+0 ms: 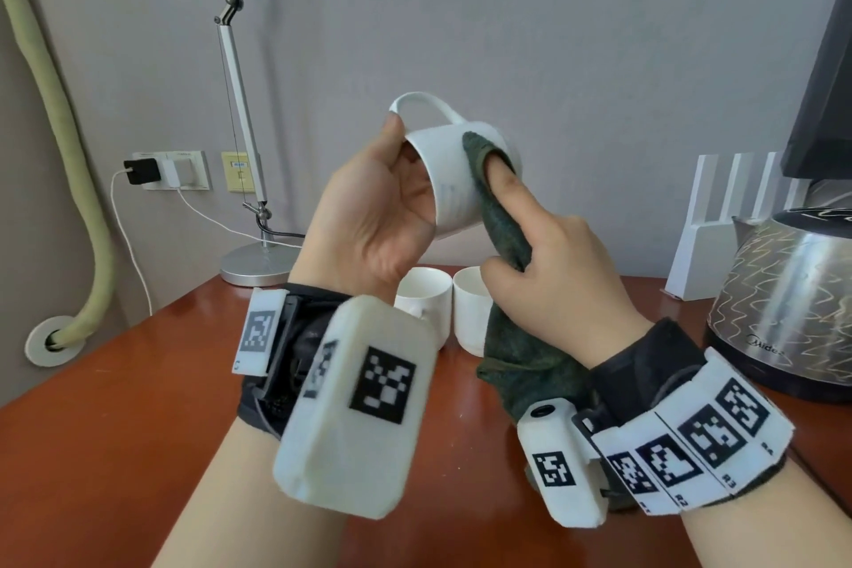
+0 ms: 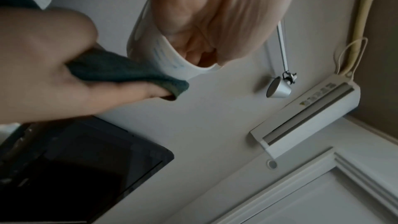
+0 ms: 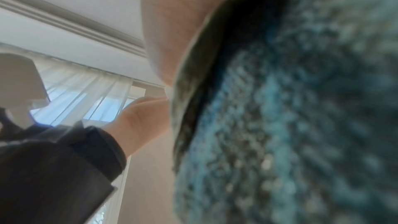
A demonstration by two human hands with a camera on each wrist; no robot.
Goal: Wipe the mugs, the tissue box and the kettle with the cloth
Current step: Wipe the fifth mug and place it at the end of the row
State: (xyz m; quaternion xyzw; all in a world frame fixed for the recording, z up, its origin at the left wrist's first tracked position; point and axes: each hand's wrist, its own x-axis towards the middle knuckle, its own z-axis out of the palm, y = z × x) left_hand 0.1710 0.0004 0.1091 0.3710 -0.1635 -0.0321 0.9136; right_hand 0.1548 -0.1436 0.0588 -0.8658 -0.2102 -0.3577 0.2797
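The left hand (image 1: 369,217) holds a white ceramic mug (image 1: 461,180), the right hand (image 1: 548,272) rubs it with the dark green cloth (image 1: 502,226); two mugs and the steel kettle (image 1: 783,304) wait.

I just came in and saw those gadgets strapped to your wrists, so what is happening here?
A person is cleaning a white ceramic mug. The left hand holds it tipped in the air, fingers inside its mouth, while the right hand presses a dark green cloth against its side. Two more white mugs stand on the reddish wooden table, and a patterned steel kettle waits at the right.
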